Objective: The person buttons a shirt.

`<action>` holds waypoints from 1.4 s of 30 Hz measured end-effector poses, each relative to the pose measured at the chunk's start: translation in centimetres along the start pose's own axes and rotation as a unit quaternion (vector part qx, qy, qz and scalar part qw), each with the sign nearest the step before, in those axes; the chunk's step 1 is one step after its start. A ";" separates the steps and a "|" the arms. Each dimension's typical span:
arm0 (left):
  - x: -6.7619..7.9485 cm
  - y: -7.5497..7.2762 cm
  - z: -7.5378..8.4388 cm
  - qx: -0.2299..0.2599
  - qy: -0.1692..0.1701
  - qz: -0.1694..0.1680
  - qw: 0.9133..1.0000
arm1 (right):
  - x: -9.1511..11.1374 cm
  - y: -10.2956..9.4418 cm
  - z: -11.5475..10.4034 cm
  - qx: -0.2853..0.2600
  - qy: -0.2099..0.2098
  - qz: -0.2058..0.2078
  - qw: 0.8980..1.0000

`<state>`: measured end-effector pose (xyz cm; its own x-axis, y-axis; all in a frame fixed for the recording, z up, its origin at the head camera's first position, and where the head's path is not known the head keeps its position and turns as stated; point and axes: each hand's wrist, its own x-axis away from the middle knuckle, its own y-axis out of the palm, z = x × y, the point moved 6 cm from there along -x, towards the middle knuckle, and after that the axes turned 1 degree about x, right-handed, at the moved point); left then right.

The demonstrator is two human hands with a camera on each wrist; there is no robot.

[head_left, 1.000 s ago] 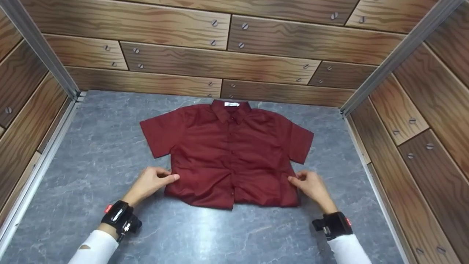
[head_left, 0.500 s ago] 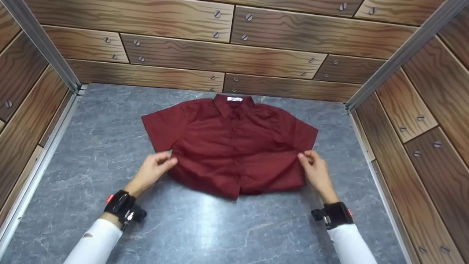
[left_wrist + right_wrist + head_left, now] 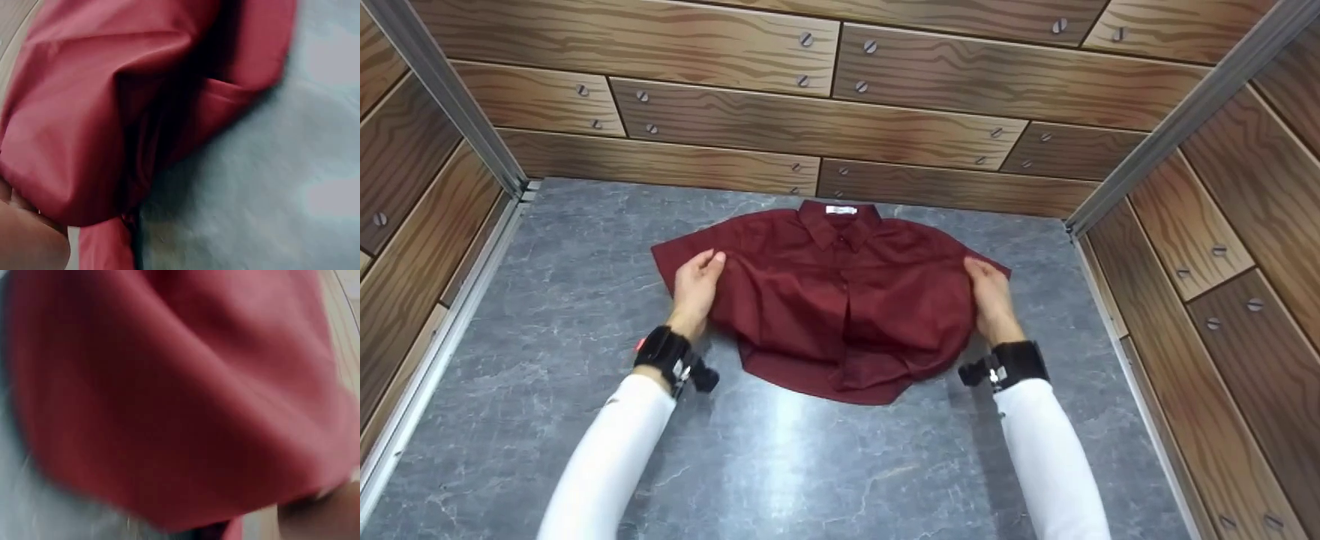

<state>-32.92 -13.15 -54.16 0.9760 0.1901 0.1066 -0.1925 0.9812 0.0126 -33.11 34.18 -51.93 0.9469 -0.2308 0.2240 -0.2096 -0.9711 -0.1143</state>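
A dark red short-sleeved shirt lies front up on the grey surface, its collar toward the back wall. At its left side my left hand pinches the cloth between thumb and fingers, and my right hand pinches the opposite side. The lower part is lifted between both hands, and a loose fold of the hem hangs toward me. In the left wrist view the raised shirt cloth bulges above the thumb. Blur covers most of the right wrist view, where shirt cloth fills the middle.
Wood-patterned panels stand around the surface: a back wall, a left wall and a right wall. Metal posts mark the corners. The grey tabletop extends between the shirt and me.
Both hands have moved away from me toward the collar, carrying the pinched sides of the shirt up with them. The lower front now bunches, and part of the hem hangs down below.
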 end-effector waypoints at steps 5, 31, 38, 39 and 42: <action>-0.3 0.9 -0.5 0.005 -0.013 -0.056 0.998 | 0.6 0.6 1.3 -0.049 0.054 -0.048 0.996; 6.3 0.8 -3.8 0.012 -0.098 -0.242 0.965 | 7.1 0.2 5.5 0.204 0.076 -0.248 0.944; 6.2 -0.8 -5.0 -0.094 -0.168 -0.210 0.959 | 5.8 -0.5 4.7 0.354 0.020 -0.143 0.924; 6.1 -1.0 -5.0 -0.114 -0.154 -0.201 0.961 | 5.6 -0.4 4.6 0.354 0.011 -0.134 0.925; 5.8 -1.1 -4.8 -0.134 -0.104 -0.172 0.970 | 5.2 -0.2 4.5 0.308 -0.003 -0.131 0.942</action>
<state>-26.53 -12.94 -58.29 0.9309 -0.1333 0.3401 0.2016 0.9639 -0.1740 -27.07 33.50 -55.15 0.9480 0.0135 0.3179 0.2111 -0.7743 -0.5966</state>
